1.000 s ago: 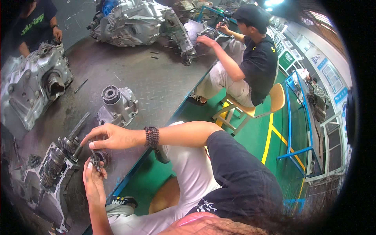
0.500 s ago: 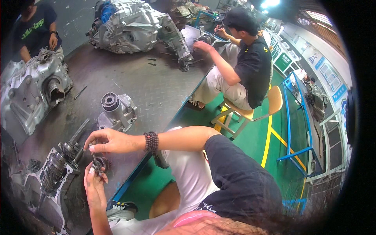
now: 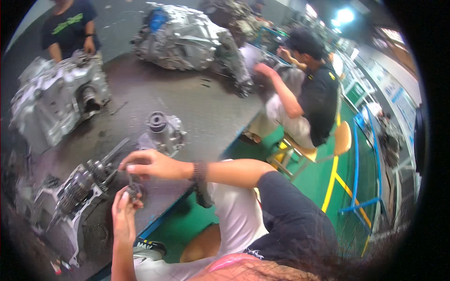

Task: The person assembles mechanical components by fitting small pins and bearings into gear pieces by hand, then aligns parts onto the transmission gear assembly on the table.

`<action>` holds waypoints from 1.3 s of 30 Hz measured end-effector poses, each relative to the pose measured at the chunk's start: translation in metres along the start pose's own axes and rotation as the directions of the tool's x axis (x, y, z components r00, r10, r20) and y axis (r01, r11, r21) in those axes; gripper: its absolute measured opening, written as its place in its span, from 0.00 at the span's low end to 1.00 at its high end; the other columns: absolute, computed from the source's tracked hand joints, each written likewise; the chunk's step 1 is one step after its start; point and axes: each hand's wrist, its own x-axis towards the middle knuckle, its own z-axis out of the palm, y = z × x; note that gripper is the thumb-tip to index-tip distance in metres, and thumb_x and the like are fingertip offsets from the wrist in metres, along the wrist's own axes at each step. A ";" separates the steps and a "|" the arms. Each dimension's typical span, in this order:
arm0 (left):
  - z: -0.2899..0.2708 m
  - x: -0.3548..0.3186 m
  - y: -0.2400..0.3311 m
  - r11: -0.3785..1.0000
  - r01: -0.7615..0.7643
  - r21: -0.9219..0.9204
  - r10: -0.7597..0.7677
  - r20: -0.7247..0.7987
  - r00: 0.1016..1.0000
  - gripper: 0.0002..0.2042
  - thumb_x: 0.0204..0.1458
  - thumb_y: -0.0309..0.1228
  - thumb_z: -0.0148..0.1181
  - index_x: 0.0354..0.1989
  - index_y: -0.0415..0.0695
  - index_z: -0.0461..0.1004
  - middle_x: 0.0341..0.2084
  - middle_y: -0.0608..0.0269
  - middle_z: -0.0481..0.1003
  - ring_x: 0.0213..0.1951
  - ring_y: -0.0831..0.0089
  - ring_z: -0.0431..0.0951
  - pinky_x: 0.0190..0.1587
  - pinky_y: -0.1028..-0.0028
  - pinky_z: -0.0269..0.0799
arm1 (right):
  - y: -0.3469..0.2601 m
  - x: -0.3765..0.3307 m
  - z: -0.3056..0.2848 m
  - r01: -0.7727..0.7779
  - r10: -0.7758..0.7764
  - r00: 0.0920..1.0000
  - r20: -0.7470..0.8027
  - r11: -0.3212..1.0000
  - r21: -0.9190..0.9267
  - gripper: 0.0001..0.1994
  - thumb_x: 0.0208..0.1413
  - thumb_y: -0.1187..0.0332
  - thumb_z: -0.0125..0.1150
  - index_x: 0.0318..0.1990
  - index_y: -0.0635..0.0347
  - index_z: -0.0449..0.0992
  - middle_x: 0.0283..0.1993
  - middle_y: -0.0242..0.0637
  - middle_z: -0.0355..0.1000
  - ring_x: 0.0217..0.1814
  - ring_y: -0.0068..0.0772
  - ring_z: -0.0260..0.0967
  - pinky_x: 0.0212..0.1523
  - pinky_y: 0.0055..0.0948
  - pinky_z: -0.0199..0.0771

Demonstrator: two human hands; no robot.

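Note:
My left hand (image 3: 123,213) is closed on a small dark gear (image 3: 134,191) above the near edge of the metal table. My right hand (image 3: 152,165), wearing a dark beaded bracelet, pinches the top of a thin metal pin (image 3: 131,179). The pin's lower end meets the gear; blur hides whether it sits inside. Left of my hands lies an open grey gearbox housing (image 3: 74,243) with a stack of gears on a shaft (image 3: 75,192) in it. A bare metal rod (image 3: 116,151) sticks out past its far end.
Beyond my hands stands a grey casting with a round collar (image 3: 161,136). Large transmission cases (image 3: 56,105) (image 3: 180,40) occupy the table (image 3: 187,100). One person (image 3: 70,28) stands at far left; another (image 3: 314,89) sits on a wooden chair (image 3: 343,139) at right.
The whole view has shifted, so everything appears further right and slightly lower, with more blur. My hands keep the same hold on the gear and pin.

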 end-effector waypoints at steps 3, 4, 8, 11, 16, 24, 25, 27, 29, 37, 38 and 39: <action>0.001 0.004 -0.001 0.999 0.013 -0.041 -0.013 0.013 1.000 0.17 0.68 0.38 0.54 0.59 0.40 0.71 0.41 0.57 0.79 0.37 0.73 0.77 0.45 0.70 0.72 | 0.007 -0.003 -0.005 0.009 0.001 0.996 0.087 0.993 -0.120 0.18 0.69 0.58 0.60 0.59 0.57 0.78 0.42 0.27 0.76 0.35 0.17 0.69 0.39 0.22 0.72; 0.003 0.003 0.001 1.000 0.021 -0.020 -0.021 0.005 1.000 0.17 0.68 0.38 0.55 0.59 0.40 0.71 0.41 0.57 0.79 0.37 0.74 0.77 0.45 0.71 0.72 | 0.001 -0.004 -0.005 -0.047 0.051 0.997 0.057 0.996 -0.071 0.18 0.69 0.58 0.60 0.59 0.58 0.78 0.43 0.27 0.77 0.36 0.16 0.69 0.40 0.22 0.73; 0.003 -0.003 0.006 0.997 -0.016 0.077 0.016 0.002 1.000 0.18 0.67 0.38 0.57 0.58 0.39 0.71 0.42 0.56 0.80 0.37 0.74 0.77 0.46 0.72 0.72 | -0.002 -0.005 -0.001 -0.099 0.099 0.992 0.082 0.995 -0.009 0.18 0.68 0.59 0.62 0.60 0.58 0.77 0.47 0.30 0.79 0.39 0.16 0.70 0.42 0.22 0.73; 0.002 -0.006 0.009 0.992 -0.024 0.124 0.023 0.008 1.000 0.18 0.66 0.39 0.58 0.57 0.39 0.72 0.42 0.56 0.80 0.37 0.75 0.77 0.46 0.73 0.72 | -0.002 -0.005 0.001 -0.103 0.105 0.987 0.124 0.994 -0.024 0.18 0.68 0.59 0.63 0.58 0.59 0.76 0.47 0.31 0.79 0.43 0.16 0.72 0.43 0.23 0.74; 0.003 -0.009 0.017 0.990 0.002 0.139 -0.001 -0.012 1.000 0.24 0.62 0.38 0.64 0.60 0.39 0.66 0.45 0.52 0.81 0.39 0.73 0.80 0.43 0.73 0.72 | 0.010 -0.005 0.000 -0.010 0.028 0.985 0.167 0.994 -0.107 0.16 0.65 0.63 0.67 0.55 0.62 0.77 0.45 0.31 0.79 0.47 0.19 0.73 0.51 0.27 0.76; 0.010 -0.028 0.036 0.933 0.085 0.351 -0.045 -0.120 0.992 0.21 0.65 0.36 0.61 0.61 0.41 0.65 0.40 0.69 0.76 0.33 0.83 0.71 0.33 0.82 0.64 | -0.029 0.006 0.014 0.147 -0.031 0.960 0.277 0.902 -0.406 0.11 0.58 0.66 0.71 0.46 0.60 0.83 0.39 0.35 0.81 0.40 0.29 0.77 0.43 0.33 0.78; 0.012 -0.029 0.037 0.930 0.083 0.358 -0.047 -0.108 0.993 0.21 0.65 0.36 0.61 0.61 0.41 0.65 0.40 0.69 0.76 0.33 0.83 0.71 0.33 0.82 0.64 | -0.044 0.006 0.015 0.237 -0.060 0.947 0.315 0.795 -0.559 0.11 0.56 0.67 0.71 0.45 0.59 0.83 0.38 0.38 0.81 0.38 0.33 0.79 0.41 0.35 0.78; 0.007 -0.027 0.037 0.931 0.081 0.356 -0.050 -0.094 0.994 0.22 0.66 0.38 0.59 0.64 0.41 0.65 0.38 0.71 0.74 0.33 0.84 0.70 0.33 0.83 0.62 | -0.062 0.013 0.024 0.263 -0.073 0.947 0.314 0.738 -0.621 0.11 0.54 0.65 0.71 0.43 0.58 0.84 0.39 0.43 0.82 0.39 0.43 0.80 0.43 0.40 0.79; 0.000 -0.024 0.037 0.914 0.053 0.403 -0.036 -0.050 0.998 0.21 0.69 0.42 0.54 0.63 0.43 0.69 0.36 0.73 0.75 0.32 0.86 0.68 0.32 0.83 0.58 | -0.069 0.016 0.028 0.307 -0.051 0.941 0.335 0.545 -0.780 0.10 0.57 0.62 0.68 0.44 0.55 0.84 0.41 0.40 0.82 0.42 0.43 0.80 0.43 0.40 0.79; -0.006 -0.024 0.039 0.834 -0.088 0.544 0.131 -0.041 0.991 0.19 0.70 0.43 0.50 0.58 0.43 0.73 0.39 0.67 0.79 0.26 0.86 0.66 0.28 0.83 0.57 | -0.052 0.009 0.032 0.308 -0.160 0.950 0.268 0.623 -0.719 0.11 0.61 0.61 0.64 0.43 0.58 0.82 0.41 0.42 0.79 0.46 0.49 0.78 0.46 0.44 0.78; 0.000 -0.021 0.041 0.828 -0.064 0.556 0.112 -0.053 0.992 0.18 0.70 0.43 0.49 0.57 0.43 0.73 0.39 0.66 0.79 0.25 0.86 0.66 0.28 0.83 0.57 | -0.045 0.008 0.030 0.347 -0.226 0.938 0.263 0.604 -0.718 0.11 0.60 0.61 0.65 0.43 0.57 0.82 0.41 0.42 0.79 0.46 0.49 0.78 0.46 0.45 0.78; 0.007 -0.021 0.046 0.821 -0.040 0.569 0.095 -0.067 0.993 0.18 0.70 0.43 0.49 0.56 0.43 0.73 0.38 0.66 0.80 0.25 0.86 0.65 0.27 0.83 0.56 | -0.040 0.007 0.026 0.385 -0.291 0.921 0.258 0.582 -0.716 0.11 0.59 0.60 0.66 0.43 0.56 0.82 0.41 0.43 0.79 0.46 0.49 0.78 0.46 0.46 0.79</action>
